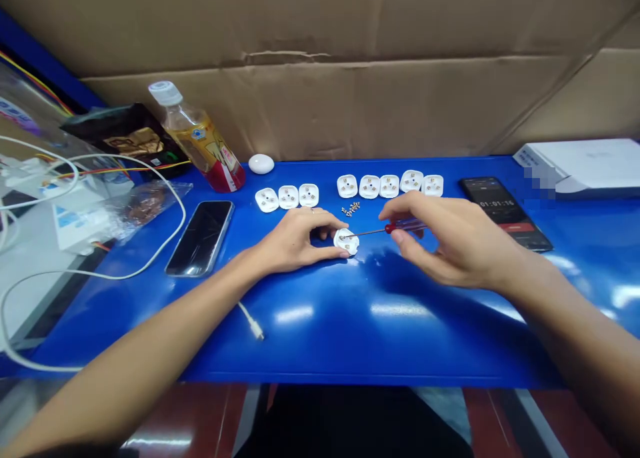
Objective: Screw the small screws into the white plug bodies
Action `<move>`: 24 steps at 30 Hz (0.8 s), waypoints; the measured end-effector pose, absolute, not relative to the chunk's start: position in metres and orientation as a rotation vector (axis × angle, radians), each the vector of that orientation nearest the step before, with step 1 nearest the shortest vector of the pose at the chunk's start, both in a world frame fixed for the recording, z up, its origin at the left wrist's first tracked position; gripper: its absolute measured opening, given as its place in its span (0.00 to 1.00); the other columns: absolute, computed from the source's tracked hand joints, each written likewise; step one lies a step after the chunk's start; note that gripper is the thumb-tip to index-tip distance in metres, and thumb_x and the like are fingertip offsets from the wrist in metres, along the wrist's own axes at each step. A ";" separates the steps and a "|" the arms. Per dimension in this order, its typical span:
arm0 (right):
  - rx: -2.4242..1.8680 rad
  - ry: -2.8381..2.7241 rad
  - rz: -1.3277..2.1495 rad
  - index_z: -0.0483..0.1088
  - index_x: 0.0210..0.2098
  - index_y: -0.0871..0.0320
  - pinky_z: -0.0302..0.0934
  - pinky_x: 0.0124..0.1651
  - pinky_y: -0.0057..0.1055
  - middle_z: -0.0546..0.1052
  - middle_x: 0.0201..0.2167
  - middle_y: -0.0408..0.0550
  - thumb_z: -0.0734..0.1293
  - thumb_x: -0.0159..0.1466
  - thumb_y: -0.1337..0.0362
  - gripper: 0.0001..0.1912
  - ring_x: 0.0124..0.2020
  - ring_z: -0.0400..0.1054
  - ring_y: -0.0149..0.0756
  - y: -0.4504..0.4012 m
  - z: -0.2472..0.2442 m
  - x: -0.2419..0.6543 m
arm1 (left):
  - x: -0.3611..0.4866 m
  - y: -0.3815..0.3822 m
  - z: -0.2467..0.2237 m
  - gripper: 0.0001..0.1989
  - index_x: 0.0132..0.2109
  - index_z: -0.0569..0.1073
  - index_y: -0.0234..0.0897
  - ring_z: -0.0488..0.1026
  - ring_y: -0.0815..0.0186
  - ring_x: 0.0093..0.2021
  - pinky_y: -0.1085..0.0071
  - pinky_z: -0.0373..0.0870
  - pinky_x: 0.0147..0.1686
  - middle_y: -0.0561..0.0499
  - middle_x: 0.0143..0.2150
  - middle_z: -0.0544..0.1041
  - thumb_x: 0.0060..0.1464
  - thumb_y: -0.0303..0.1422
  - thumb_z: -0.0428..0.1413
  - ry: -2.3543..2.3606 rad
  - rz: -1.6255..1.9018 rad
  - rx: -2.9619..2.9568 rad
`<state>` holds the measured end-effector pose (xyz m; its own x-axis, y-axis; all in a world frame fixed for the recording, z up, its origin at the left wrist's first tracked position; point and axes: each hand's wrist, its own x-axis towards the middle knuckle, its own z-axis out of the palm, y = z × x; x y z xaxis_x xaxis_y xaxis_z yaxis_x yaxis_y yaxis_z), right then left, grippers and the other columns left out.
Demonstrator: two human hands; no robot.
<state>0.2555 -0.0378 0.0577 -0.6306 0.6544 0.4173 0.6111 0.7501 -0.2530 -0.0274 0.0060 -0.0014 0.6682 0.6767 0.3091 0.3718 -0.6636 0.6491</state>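
- Brown cardboard (320,111) stands behind a glossy blue table (320,358).
- Near the middle of the table, the left hand (295,241) pinches a white plug piece (346,245) between thumb and fingers.
- The right hand (460,241), apart from the left, grips a screwdriver (389,229) by its clear and red handle; the shaft points left, its tip over the plug piece. Whether the tip sits in a screw is too small to tell.
- Just behind the held piece lies a little heap of screws (351,209).
- Farther back are three plug pieces (289,197) on the left and five plug pieces (389,186) on the right, metal parts showing inside.
- To the left are a dark phone (201,238), a drink bottle (205,145) and a white cable (256,329).
- To the right, a phone with a timer (505,211) lies near a white box (585,161).
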 end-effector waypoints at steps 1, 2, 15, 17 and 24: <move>-0.941 -2.466 0.139 0.72 0.50 0.57 0.70 0.37 0.35 0.86 0.39 0.51 0.64 0.71 0.66 0.09 0.35 0.82 0.43 -0.037 0.059 0.256 | -0.027 0.006 -0.001 0.21 0.53 0.84 0.35 0.80 0.63 0.39 0.69 0.71 0.38 0.47 0.43 0.86 0.59 0.43 0.72 0.816 0.726 2.331; -0.948 -2.464 0.130 0.72 0.50 0.57 0.69 0.35 0.35 0.85 0.37 0.50 0.64 0.72 0.66 0.09 0.33 0.81 0.42 -0.037 0.059 0.256 | -0.027 0.005 0.000 0.21 0.53 0.84 0.36 0.79 0.63 0.38 0.69 0.70 0.38 0.47 0.42 0.86 0.59 0.43 0.72 0.819 0.720 2.330; -1.006 -2.361 0.096 0.72 0.48 0.56 0.64 0.29 0.34 0.84 0.33 0.48 0.66 0.73 0.63 0.06 0.29 0.80 0.42 -0.038 0.053 0.253 | -0.026 0.004 0.004 0.18 0.51 0.81 0.37 0.70 0.68 0.33 0.71 0.64 0.35 0.54 0.35 0.77 0.61 0.44 0.71 0.788 0.674 2.351; -0.945 -2.365 0.176 0.71 0.48 0.56 0.69 0.34 0.35 0.85 0.38 0.51 0.66 0.71 0.66 0.07 0.34 0.81 0.43 -0.038 0.054 0.252 | -0.025 0.004 0.005 0.18 0.51 0.80 0.37 0.69 0.69 0.32 0.71 0.63 0.35 0.55 0.35 0.77 0.61 0.44 0.71 0.782 0.669 2.349; -0.979 -2.344 0.118 0.71 0.47 0.56 0.67 0.30 0.33 0.84 0.34 0.48 0.66 0.73 0.64 0.05 0.30 0.80 0.40 -0.038 0.053 0.251 | -0.025 0.003 0.005 0.18 0.51 0.79 0.37 0.69 0.68 0.33 0.71 0.62 0.35 0.54 0.36 0.77 0.63 0.44 0.69 0.780 0.635 2.346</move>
<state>0.2506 -0.0379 0.0527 -0.5556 0.6739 0.4870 0.6218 0.7256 -0.2947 -0.0254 0.0033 0.0045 0.7157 0.6524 0.2495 0.3759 -0.6608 0.6497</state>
